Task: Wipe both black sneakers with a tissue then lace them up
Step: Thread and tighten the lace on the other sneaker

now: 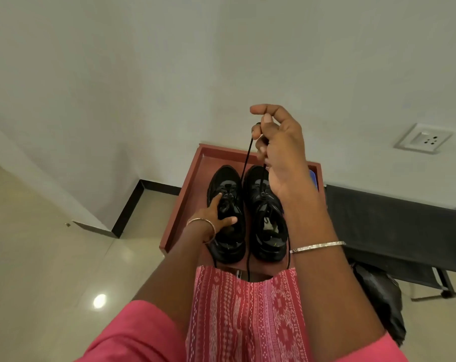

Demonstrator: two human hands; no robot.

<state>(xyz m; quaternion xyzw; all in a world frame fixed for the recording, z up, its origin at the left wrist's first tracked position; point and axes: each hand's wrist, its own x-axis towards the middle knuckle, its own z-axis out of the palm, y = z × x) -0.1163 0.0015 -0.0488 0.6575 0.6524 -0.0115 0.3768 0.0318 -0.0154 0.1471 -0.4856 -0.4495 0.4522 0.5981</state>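
Two black sneakers stand side by side, toes away from me, on a reddish-brown table (pixel 185 205). My left hand (pixel 216 218) rests on the left sneaker (pixel 228 246), fingers spread over its laces and thumb across the opening. My right hand (pixel 276 147) is raised high above the right sneaker (pixel 266 231) and pinches a black lace (pixel 245 163), which runs taut down to the left sneaker's eyelets. Loose lace ends hang over the table's near edge. No tissue is in view.
A blue object (pixel 313 178) peeks out behind my right wrist at the table's back right. A black bench (pixel 394 226) stands to the right, with a black bag (pixel 378 296) below it. White wall behind carries a socket plate (pixel 424 138). Tiled floor lies left.
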